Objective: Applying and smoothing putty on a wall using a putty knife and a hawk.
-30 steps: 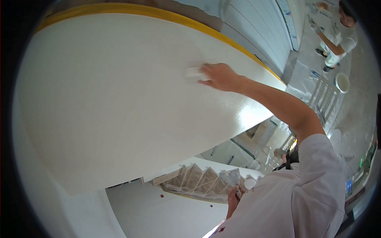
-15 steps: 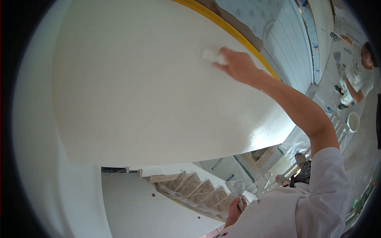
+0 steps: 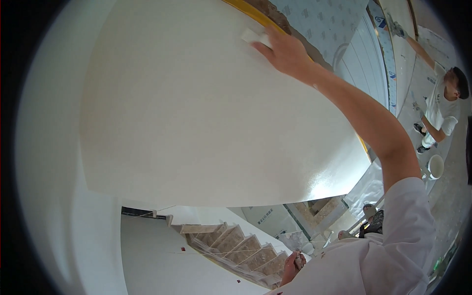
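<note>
My right hand (image 3: 289, 55) is raised to the upper edge of a large, smooth white curved surface (image 3: 196, 113). Between its thumb and fingers is a small off-white block (image 3: 251, 36), flat against that surface; its exact kind is unclear. A yellow strip (image 3: 248, 11) borders the surface there, and my fingers reach it. Low down, close to my white shirt, my left hand (image 3: 290, 270) is closed around a small pale object, partly hidden and too small to name.
Below the surface runs a staircase (image 3: 246, 251) with brown, stone-like steps. At the right, a co-worker (image 3: 440, 105) in a white shirt reaches a gloved hand (image 3: 397, 29) to a wall. A white bucket (image 3: 435, 167) stands on the floor beneath them. Pale blue patterned sheeting (image 3: 324, 24) lies beyond the yellow strip.
My right hand has moved up with the off-white block, onto the yellow strip. My left hand stays low, still closed. The co-worker's arm has stretched up toward the wall.
</note>
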`<state>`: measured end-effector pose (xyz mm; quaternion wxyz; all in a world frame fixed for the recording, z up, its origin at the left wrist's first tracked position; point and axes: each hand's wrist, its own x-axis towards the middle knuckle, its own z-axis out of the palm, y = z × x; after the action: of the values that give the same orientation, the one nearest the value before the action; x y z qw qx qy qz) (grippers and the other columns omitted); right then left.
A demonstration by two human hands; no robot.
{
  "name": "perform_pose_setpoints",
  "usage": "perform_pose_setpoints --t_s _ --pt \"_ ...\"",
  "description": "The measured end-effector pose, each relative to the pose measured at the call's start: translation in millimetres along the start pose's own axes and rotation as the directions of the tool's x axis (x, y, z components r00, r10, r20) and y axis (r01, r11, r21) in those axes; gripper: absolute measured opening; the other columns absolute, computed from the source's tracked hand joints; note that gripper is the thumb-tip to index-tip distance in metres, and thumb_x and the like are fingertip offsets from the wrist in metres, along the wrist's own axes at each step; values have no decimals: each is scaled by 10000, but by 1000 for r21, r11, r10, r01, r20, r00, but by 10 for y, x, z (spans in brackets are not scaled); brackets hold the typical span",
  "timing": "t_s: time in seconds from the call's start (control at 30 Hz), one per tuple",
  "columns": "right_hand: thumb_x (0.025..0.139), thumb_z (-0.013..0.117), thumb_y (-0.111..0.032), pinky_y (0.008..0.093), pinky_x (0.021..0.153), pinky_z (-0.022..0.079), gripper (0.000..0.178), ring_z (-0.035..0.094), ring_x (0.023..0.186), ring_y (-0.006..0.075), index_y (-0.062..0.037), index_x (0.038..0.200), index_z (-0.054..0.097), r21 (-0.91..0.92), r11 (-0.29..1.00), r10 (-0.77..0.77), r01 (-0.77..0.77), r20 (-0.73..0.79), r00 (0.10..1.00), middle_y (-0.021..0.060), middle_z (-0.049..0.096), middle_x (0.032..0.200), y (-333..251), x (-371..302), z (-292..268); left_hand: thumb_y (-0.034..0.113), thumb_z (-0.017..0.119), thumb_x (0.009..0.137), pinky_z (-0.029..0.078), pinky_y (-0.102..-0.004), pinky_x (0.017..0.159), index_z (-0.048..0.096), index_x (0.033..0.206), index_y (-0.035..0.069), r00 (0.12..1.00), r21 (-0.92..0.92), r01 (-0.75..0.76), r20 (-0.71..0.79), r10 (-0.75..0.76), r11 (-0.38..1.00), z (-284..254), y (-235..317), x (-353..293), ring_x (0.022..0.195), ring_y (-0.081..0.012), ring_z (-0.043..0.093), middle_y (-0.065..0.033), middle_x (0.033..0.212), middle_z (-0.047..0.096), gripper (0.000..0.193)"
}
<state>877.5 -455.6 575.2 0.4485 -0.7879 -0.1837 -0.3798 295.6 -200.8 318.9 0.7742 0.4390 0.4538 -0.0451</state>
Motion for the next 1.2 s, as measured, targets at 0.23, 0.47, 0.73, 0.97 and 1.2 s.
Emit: perform_pose_setpoints --t_s 0.23,0.47,0.73,0.97,1.2 --pt "937 552 -379 455 597 484 375 611 755 367 -30 1051 477 321 946 -77 46 85 993 170 588 848 -1363 -164 278 272 549 966 473 -275 614 598 1009 15 995 127 62 -86 -52 990 168 78 9 678 -166 561 -66 785 609 265" --pt "942 554 -354 456 628 493 392 630 737 364 -11 1121 489 328 883 286 -336 191 939 185 630 794 -211 -1467 616 251 531 973 476 -274 639 595 1023 10 998 -12 -47 -45 47 999 -53 -32 61 705 -167 569 -62 798 600 254" --pt "955 521 -385 487 645 469 400 613 776 409 12 984 477 353 922 169 -162 11 986 221 635 816 -747 -105 94 231 545 957 478 -283 676 584 1025 -2 998 -82 -11 -68 5 997 -197 -275 73 744 -165 573 -65 824 597 246" --pt "926 608 -351 370 573 481 367 627 665 260 -12 1035 517 500 770 340 -396 203 918 156 620 805 -665 -1636 73 252 528 946 428 -269 580 625 840 37 937 467 -317 23 347 825 137 459 311 633 -124 547 -47 708 603 259" --pt "969 556 -299 262 510 503 262 603 611 106 -41 1005 581 502 -383 391 -775 849 356 25 624 757 -922 -2901 -283 168 639 907 436 -223 555 537 970 6 567 601 -732 274 777 322 1282 1637 708 609 -81 539 -28 738 600 201"
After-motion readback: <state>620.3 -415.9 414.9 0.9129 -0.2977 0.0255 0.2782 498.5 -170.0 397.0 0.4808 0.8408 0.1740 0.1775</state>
